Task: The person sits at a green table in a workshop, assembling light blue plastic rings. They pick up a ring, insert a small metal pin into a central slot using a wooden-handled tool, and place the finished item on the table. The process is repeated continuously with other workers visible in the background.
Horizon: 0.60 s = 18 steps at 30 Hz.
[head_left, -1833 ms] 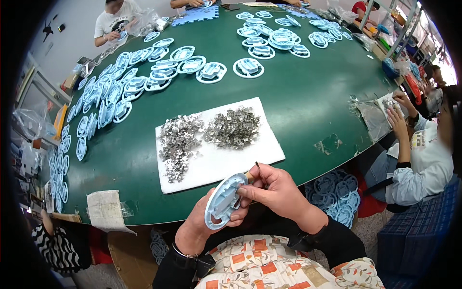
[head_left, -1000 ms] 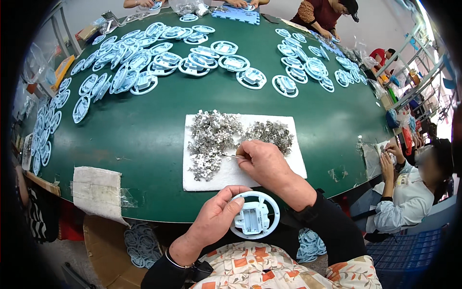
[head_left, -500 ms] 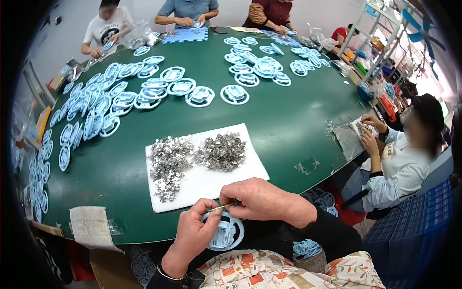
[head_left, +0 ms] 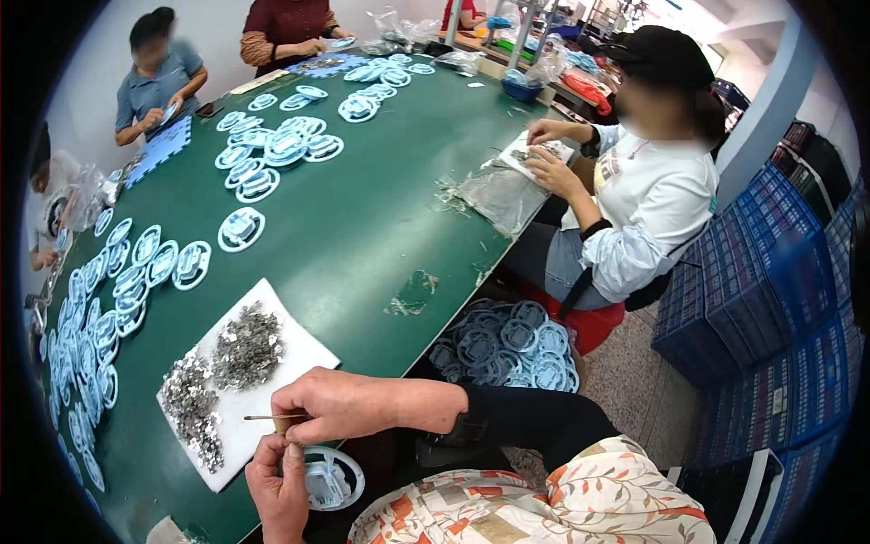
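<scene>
Over the table's near edge, my right hand (head_left: 349, 401) is closed around a thin metal rod tool (head_left: 261, 417), whose tip points left. My left hand (head_left: 279, 485) is closed just below it, thumb and fingertips pinched together. What those fingers hold is too small to make out. Beside the left hand, below the right, is a light-blue round plastic part (head_left: 335, 485) with a ringed rim; whether the left hand grips it is hidden. Just beyond both hands, a white pad (head_left: 294, 343) carries two heaps of small metal pieces (head_left: 247, 349).
Many light-blue round parts (head_left: 190, 265) cover the green table (head_left: 362, 231) leftward and farther back. A heap of similar parts (head_left: 517, 349) lies below the table edge. To the right sit a co-worker (head_left: 648, 195) and stacked blue crates (head_left: 752, 281). Other people work across the table.
My view has swung to the right, so the table and pad appear farther left. My right hand still holds the rod, its tip now clear of the left fingers; the left hand stays pinched below it.
</scene>
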Available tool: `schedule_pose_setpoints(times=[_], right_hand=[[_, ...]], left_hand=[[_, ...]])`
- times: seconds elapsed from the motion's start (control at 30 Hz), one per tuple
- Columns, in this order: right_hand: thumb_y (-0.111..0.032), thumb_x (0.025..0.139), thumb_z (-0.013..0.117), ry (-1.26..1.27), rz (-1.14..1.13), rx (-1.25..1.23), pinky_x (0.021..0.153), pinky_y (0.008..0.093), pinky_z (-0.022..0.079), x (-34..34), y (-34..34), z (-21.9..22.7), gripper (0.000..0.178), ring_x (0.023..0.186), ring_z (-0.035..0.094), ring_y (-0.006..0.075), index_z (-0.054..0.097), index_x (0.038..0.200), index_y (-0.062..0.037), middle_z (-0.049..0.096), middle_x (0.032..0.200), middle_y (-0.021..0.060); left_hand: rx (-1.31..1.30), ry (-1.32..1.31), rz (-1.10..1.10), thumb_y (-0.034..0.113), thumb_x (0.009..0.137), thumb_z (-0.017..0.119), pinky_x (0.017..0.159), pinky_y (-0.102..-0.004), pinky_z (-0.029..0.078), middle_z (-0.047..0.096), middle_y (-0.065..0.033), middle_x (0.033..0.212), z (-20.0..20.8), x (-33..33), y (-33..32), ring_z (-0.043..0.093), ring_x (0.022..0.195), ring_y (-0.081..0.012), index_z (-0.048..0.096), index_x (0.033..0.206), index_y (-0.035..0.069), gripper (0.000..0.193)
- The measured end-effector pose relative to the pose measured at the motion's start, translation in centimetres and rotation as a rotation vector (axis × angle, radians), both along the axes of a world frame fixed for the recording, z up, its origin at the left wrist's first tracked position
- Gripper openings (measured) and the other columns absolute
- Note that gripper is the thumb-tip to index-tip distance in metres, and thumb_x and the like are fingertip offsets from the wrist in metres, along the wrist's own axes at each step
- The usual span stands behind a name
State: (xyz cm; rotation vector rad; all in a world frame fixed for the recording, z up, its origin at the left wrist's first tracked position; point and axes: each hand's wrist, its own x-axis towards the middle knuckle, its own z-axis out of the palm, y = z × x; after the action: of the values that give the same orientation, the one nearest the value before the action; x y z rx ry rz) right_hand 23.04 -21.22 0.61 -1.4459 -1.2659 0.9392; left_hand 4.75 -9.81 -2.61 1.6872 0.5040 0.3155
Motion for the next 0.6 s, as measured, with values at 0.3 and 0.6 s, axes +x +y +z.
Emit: schedule_pose_setpoints(times=[0.3,0.6], right_hand=[[-0.013,0.092,0.069,0.278,-0.227,0.147,0.072,0.0284,0.05,-1.7,-2.2,-2.9,0.014,0.076,0.059,0.0084,0.067,0.093,0.0013,0.067,0.08,0.0036],[-0.014,0.091,0.067,0.283,-0.2,0.172,0.07,0.029,0.048,-1.4,-2.1,-2.8,0.017,0.075,0.056,0.0083,0.064,0.093,0.0025,0.064,0.078,0.0038]], left_hand=[[-0.089,-0.134,0.053,0.019,0.106,0.056,0.068,-0.0185,0.032,0.05,0.0058,0.085,-1.9,0.7,0.0,0.039,0.076,-0.002,0.058,0.102,0.005,0.014],[0.03,-0.086,-0.034,0.021,0.107,0.053,0.067,-0.0177,0.033,0.054,0.0047,0.086,-0.5,0.9,0.0,0.041,0.076,-0.0011,0.059,0.101,0.004,0.019]])
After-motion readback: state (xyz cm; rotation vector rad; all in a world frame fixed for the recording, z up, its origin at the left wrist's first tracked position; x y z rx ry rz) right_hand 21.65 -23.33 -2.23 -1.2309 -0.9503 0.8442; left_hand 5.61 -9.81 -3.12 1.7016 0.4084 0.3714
